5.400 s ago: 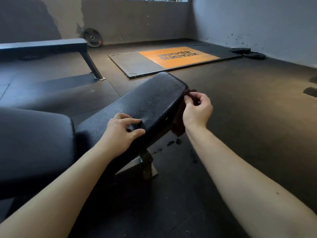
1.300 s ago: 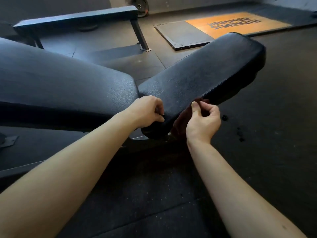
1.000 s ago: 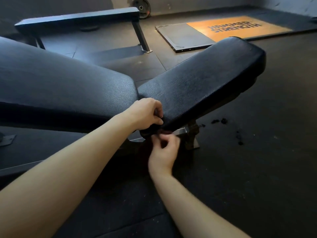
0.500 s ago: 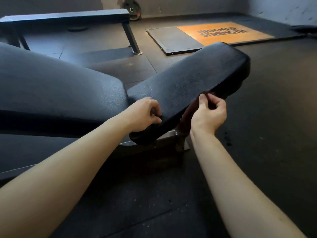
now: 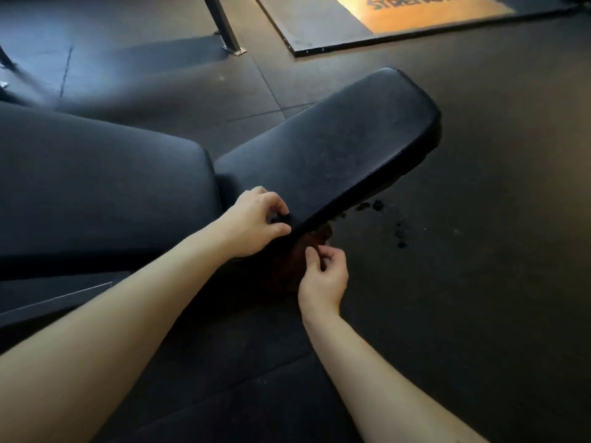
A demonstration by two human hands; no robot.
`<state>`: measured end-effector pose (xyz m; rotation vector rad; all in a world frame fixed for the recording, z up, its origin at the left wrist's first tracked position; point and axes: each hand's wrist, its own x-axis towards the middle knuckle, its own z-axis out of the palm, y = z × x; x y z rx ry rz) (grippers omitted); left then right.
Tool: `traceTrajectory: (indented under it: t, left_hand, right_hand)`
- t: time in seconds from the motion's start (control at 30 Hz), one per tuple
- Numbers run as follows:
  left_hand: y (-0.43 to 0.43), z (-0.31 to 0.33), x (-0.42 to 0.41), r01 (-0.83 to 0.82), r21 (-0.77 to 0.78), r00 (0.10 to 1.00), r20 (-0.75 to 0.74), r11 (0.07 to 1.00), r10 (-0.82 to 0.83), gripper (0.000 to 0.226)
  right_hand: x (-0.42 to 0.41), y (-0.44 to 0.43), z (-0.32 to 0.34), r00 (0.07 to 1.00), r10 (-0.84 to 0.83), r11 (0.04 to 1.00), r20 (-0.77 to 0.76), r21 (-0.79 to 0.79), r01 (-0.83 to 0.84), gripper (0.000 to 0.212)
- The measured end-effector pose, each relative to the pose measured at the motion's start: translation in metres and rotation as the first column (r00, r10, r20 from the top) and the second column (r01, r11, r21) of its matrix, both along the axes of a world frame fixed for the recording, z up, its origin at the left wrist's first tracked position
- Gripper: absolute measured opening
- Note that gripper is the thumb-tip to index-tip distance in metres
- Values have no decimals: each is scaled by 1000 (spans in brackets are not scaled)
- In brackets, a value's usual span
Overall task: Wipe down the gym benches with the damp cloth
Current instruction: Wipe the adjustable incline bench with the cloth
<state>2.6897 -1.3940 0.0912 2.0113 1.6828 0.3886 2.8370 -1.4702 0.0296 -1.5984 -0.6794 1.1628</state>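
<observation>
A black padded gym bench runs across the view: its seat pad [image 5: 335, 145] angles up to the right and its back pad [image 5: 96, 174] lies at the left. My left hand [image 5: 256, 222] rests with curled fingers on the near corner of the seat pad. My right hand [image 5: 323, 276] pinches a dark reddish-brown cloth [image 5: 297, 260] below the seat pad's near edge. Most of the cloth is lost in shadow under the pad.
Dark rubber floor tiles surround the bench. Small dark scraps [image 5: 377, 206] lie on the floor right of the seat. A lifting platform [image 5: 319, 27] with an orange panel sits at the top right. The metal leg of a second bench [image 5: 227, 36] stands at the top centre.
My right hand has slid with the cloth back along the seat pad's near edge, down toward my left hand. The view has tilted downward. My left hand has stayed at the pad's corner.
</observation>
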Motion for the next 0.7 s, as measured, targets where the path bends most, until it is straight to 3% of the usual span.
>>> traceTrajectory:
  t: [0.17, 0.37, 0.47, 0.6, 0.7]
  left_hand:
    - [-16, 90, 15, 48, -251, 998, -15, 967, -53, 38]
    - [-23, 265, 47, 85, -400, 981, 195, 912, -5, 83]
    - [-16, 366, 64, 147, -377, 975, 210, 915, -70, 66]
    - [-5, 482, 87, 80, -350, 976, 219, 933, -2, 21]
    - [-1, 543, 106, 12, -358, 983, 174, 934, 54, 16]
  right_hand:
    - [39, -1, 116, 991, 126, 983, 45, -138, -119, 4]
    - [84, 16, 310, 927, 370, 921, 56, -155, -358, 4]
    - [107, 26, 412, 883, 466, 879, 53, -136, -456, 5]
    - [139, 40, 524, 827, 558, 828, 67, -108, -550, 2]
    - [166, 56, 584, 810, 567, 824, 152, -81, -561, 5]
